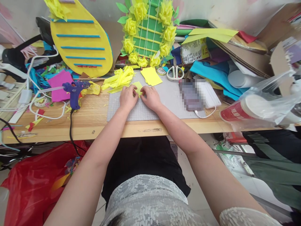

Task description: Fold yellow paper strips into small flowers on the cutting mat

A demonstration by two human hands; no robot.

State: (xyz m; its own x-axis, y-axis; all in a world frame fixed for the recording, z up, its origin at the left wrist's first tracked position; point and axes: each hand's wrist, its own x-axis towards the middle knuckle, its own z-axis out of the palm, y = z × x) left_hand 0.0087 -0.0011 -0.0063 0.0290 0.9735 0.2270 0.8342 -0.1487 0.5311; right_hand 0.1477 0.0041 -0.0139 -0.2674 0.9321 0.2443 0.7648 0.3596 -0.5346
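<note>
My left hand (128, 98) and my right hand (150, 98) meet over a grey cutting mat (169, 108). Between them lies a small piece of yellow paper (138, 85), pinched by the curled fingers of both hands at its near side. Just beyond my right hand is a stack of yellow paper squares (152, 76). Beyond my left hand rests a heap of folded yellow paper pieces (121, 78). White-handled scissors (175, 71) and a roll of tape (161, 71) lie behind the stack.
A purple glue gun (74, 94) with its cord stands at left. Behind are a yellow paper guitar body (81, 40) and a green panel (148, 34) ringed with yellow paper flowers. At right are a phone (192, 94), a white power bank (208, 93) and a bagged red cup (237, 111).
</note>
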